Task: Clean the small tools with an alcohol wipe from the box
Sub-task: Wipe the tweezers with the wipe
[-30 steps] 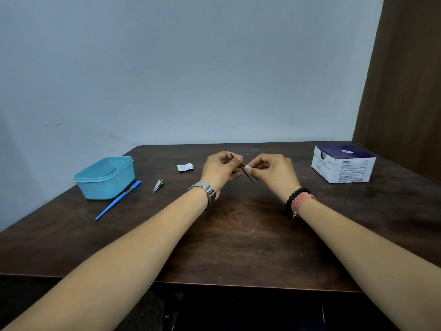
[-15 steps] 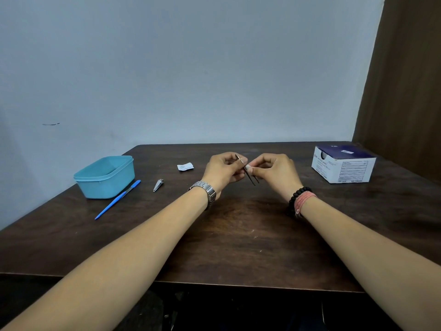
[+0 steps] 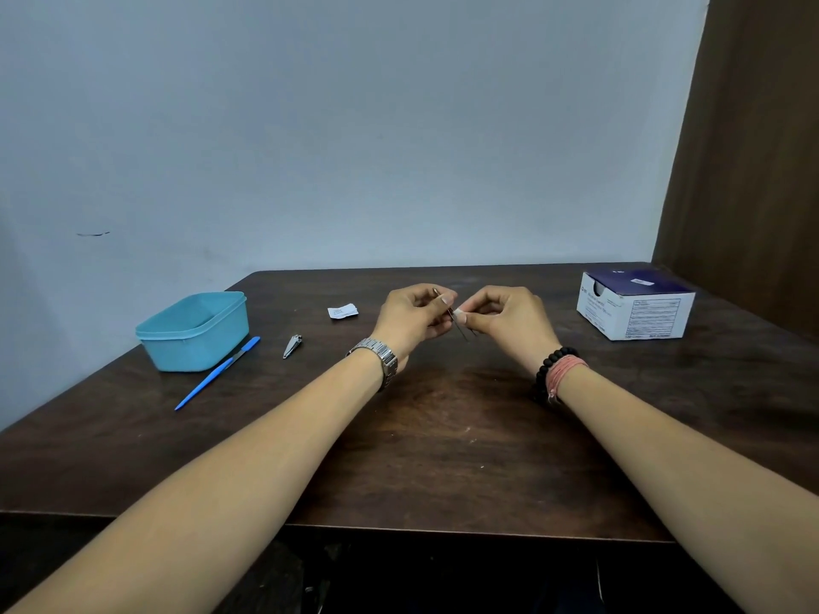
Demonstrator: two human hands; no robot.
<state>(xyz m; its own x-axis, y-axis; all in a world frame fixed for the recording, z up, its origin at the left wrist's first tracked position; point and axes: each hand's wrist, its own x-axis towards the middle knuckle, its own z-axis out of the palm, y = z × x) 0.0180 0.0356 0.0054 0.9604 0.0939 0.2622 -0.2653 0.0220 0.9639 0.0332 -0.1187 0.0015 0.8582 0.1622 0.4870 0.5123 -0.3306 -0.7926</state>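
A dark wooden table (image 3: 443,458) stood against a pale wall (image 3: 354,126). At frame centre, the left hand (image 3: 410,319) gripped thin tweezers (image 3: 461,327); the right hand (image 3: 509,323) pinched a white wipe (image 3: 459,313) around them. The box (image 3: 636,310) sat right.

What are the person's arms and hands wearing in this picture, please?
Both forearms are bare, with no sleeves showing. The left wrist carries a silver metal link watch. The right wrist wears a black bead bracelet beside a pink corded band. No gloves or visible rings.
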